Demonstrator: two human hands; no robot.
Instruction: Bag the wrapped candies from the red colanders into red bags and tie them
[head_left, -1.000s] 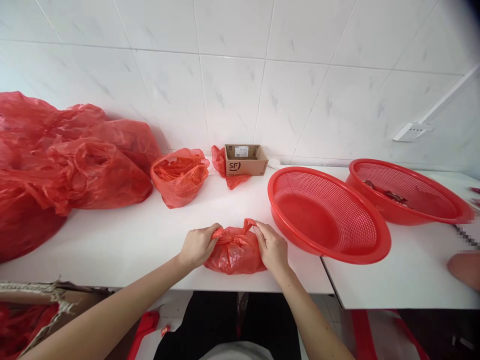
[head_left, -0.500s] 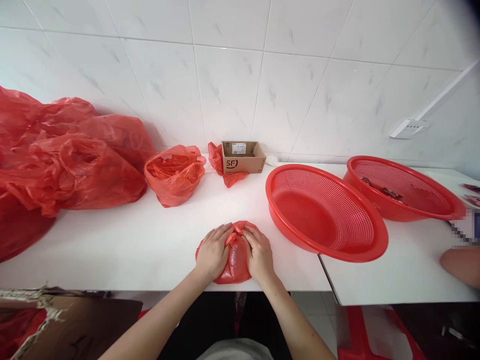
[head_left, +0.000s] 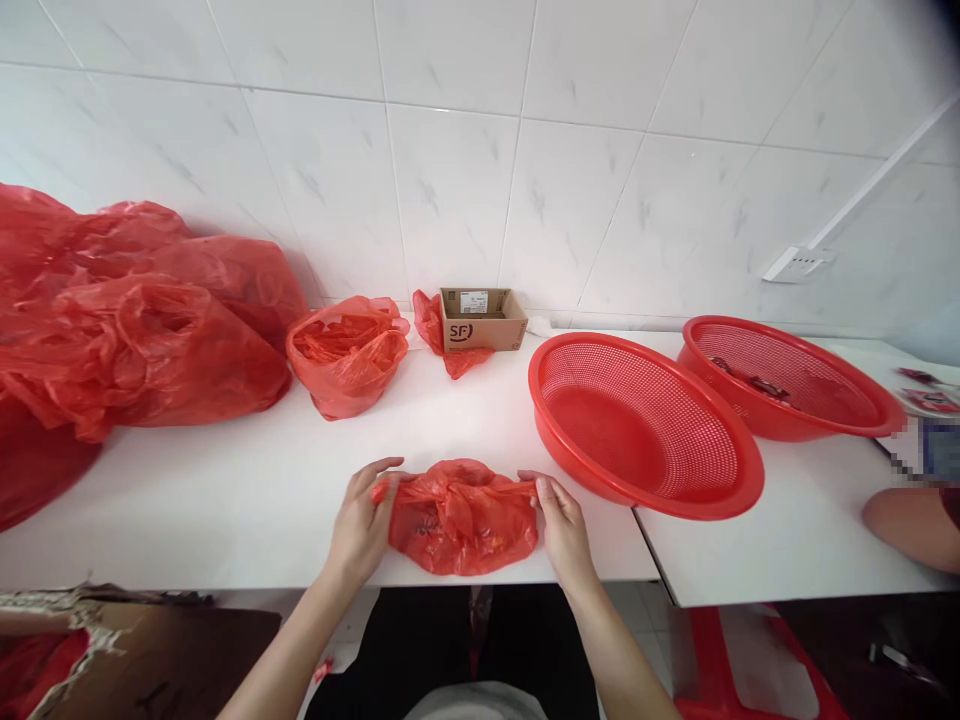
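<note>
A red plastic bag (head_left: 465,530) lies on the white table right in front of me, its top twisted together in the middle and something dark and printed showing faintly through it. My left hand (head_left: 363,522) pinches one end of the bag's top on the left. At the other side my right hand (head_left: 561,522) grips the opposite end between thumb and fingers. Both ends are drawn out sideways, with the gathered part between them. What lies inside the bag cannot be made out.
Large filled red bags (head_left: 165,340) crowd the left. An open red bag (head_left: 348,360) and a small cardboard box (head_left: 484,332) stand near the wall. Two red baskets, a near one (head_left: 607,430) and a far one (head_left: 795,385), sit to the right. A person's arm (head_left: 911,525) rests at far right.
My hands have moved apart from on top of the bag to its two sides. They now hold the ends of its top, pulled outward, and the bag looks flatter.
</note>
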